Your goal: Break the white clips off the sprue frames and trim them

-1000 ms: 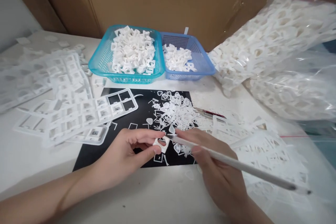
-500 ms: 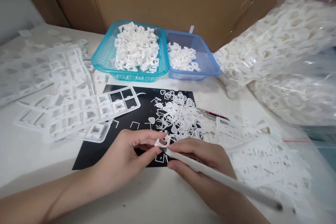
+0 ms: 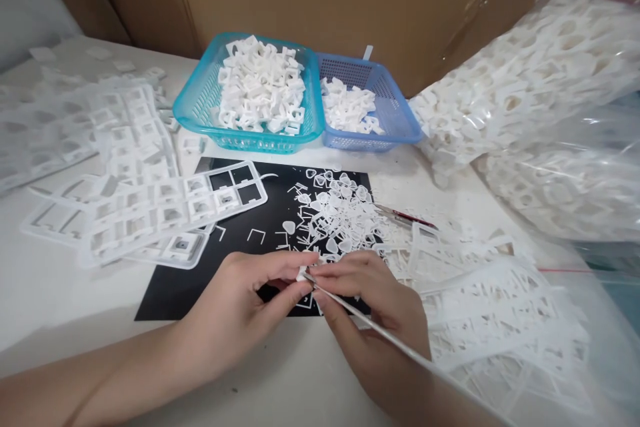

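Note:
My left hand [image 3: 250, 290] pinches a small white plastic piece [image 3: 302, 273] between thumb and forefinger, just above the black mat [image 3: 195, 273]. My right hand [image 3: 367, 310] is closed on a thin white tool [image 3: 370, 325]. Its tip touches the small piece, and its shaft runs down to the lower right. Both hands meet over the mat's near edge. A heap of small white offcuts [image 3: 340, 213], hearts and strips, lies on the mat just beyond my fingers.
A teal basket [image 3: 200, 103] and a blue basket [image 3: 395, 117], both holding white pieces, stand at the back. White frame sheets [image 3: 130, 207] lie to the left. Emptied frames [image 3: 490, 307] and clear bags of parts [image 3: 540, 100] fill the right. A red-handled tool [image 3: 405, 216] lies beside the offcuts.
My right hand has drawn in toward my left, and the tool has swung from lying nearly flat to a steeper slant. The small piece has turned in my left fingers and shows less.

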The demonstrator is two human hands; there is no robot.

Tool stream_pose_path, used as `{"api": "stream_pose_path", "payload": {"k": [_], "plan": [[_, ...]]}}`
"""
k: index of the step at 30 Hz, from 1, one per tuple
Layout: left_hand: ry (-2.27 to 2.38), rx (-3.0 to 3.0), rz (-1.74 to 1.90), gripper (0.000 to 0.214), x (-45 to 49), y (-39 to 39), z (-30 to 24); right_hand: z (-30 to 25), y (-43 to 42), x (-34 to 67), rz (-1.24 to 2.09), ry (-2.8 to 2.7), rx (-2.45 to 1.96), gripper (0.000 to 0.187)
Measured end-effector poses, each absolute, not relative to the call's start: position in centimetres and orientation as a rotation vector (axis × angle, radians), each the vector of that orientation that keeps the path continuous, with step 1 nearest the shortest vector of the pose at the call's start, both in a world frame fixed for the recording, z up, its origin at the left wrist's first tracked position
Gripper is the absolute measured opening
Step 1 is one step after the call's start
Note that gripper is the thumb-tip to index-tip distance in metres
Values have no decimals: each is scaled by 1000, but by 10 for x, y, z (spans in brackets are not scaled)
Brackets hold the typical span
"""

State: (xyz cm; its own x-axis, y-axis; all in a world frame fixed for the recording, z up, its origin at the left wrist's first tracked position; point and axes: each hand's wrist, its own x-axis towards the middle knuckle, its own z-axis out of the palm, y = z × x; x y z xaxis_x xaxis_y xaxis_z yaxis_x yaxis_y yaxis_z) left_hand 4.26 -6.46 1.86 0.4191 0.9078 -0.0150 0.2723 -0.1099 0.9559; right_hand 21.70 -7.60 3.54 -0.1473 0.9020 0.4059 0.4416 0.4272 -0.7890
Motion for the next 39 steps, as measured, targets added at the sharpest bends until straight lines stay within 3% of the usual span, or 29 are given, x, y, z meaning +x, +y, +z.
{"api": "stream_pose_path", "payload": {"k": [8, 25, 39], "plan": [[1082, 1662, 774, 31, 43, -67, 16, 29, -82, 211, 611, -1747, -1211, 17], [1133, 1618, 775, 33, 46, -68, 11, 9, -89, 204, 126, -1951, -1087, 25], [1162, 1572, 779, 32, 44, -67, 10, 1, -88, 204, 225, -1947, -1226, 22]]}}
